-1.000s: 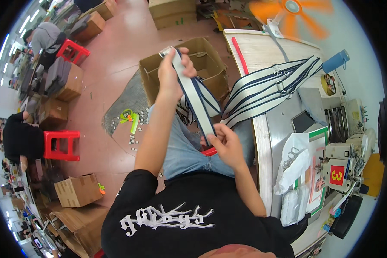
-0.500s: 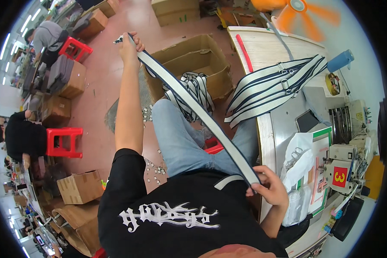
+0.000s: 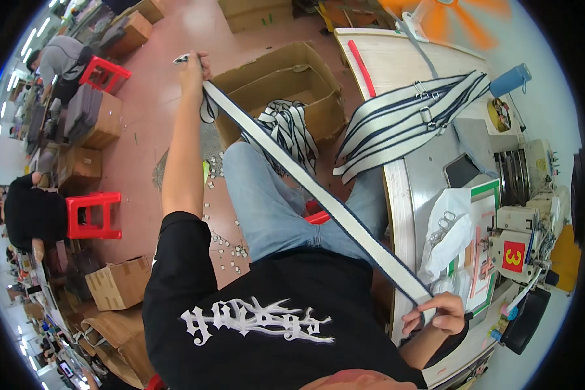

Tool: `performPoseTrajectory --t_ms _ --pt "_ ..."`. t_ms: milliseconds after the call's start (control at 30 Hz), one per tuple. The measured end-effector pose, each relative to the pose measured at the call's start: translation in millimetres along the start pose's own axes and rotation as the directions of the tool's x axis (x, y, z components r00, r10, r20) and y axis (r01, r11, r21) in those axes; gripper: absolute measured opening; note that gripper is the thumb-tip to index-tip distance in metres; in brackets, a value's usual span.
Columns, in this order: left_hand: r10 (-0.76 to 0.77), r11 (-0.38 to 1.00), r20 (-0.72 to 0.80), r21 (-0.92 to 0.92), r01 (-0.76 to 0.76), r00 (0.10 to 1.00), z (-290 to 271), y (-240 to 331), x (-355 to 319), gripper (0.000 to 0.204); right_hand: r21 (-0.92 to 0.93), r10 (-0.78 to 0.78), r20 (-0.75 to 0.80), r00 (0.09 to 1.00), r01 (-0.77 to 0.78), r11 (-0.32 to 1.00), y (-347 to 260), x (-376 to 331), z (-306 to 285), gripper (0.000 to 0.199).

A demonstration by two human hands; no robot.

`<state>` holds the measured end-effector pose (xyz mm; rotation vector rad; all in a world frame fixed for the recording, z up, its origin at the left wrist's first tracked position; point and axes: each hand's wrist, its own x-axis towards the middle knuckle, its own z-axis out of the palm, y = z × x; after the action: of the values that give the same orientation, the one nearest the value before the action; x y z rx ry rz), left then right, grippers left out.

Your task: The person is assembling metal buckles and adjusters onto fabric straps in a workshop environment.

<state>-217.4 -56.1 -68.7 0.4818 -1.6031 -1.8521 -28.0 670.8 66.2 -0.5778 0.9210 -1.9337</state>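
A long white webbing strap with dark blue edges (image 3: 315, 190) is stretched at a slant across my lap. My left hand (image 3: 194, 73), raised far to the left, is closed on its upper end; a short loop of the strap hangs below that hand. At the lower right, my right hand (image 3: 437, 314) pinches the other end between thumb and fingers. A pile of similar straps (image 3: 288, 133) lies by my knees, against an open cardboard box (image 3: 312, 65). More straps with metal buckles (image 3: 409, 120) lie fanned over the table edge on the right.
On the right table (image 3: 402, 218) are a phone (image 3: 461, 170), a plastic bag with metal rings (image 3: 445, 224), a blue bottle (image 3: 510, 80) and a sewing machine (image 3: 513, 250). An orange fan (image 3: 458, 19) spins behind. Red stools (image 3: 94, 216), boxes and other people are at left.
My right hand has moved down and to the right, drawing the strap out longer. The short free tail beside it no longer shows on my lap. My left hand stays raised, still gripping.
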Motion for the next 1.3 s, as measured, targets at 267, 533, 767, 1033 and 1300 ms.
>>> performPoseTrajectory --t_ms 267,533,767,1033,1300 --pt "-0.091 0.993 0.523 -0.023 0.120 0.848 109 5 -119 0.046 -0.060 -0.049 -0.102 0.994 0.043 0.997 35 134 28 0.041" --pt "-0.042 0.948 0.784 -0.164 0.272 0.619 164 47 -270 0.071 -0.311 -0.008 -0.476 0.879 -0.160 0.937 79 226 -6 0.032" --pt "-0.184 0.952 0.517 -0.118 0.282 0.836 174 28 -304 0.031 -0.466 -0.136 -0.520 0.843 -0.147 0.872 80 199 -3 0.020" --pt "-0.165 0.967 0.630 -0.048 0.250 0.759 174 25 -304 0.031 -0.751 -0.703 -0.637 0.317 -0.463 0.471 -7 76 -58 0.017" --pt "-0.245 0.947 0.678 0.014 0.322 0.692 175 2 -327 0.025 -0.659 -0.571 -0.625 0.532 -0.752 0.022 -12 59 -113 0.016"
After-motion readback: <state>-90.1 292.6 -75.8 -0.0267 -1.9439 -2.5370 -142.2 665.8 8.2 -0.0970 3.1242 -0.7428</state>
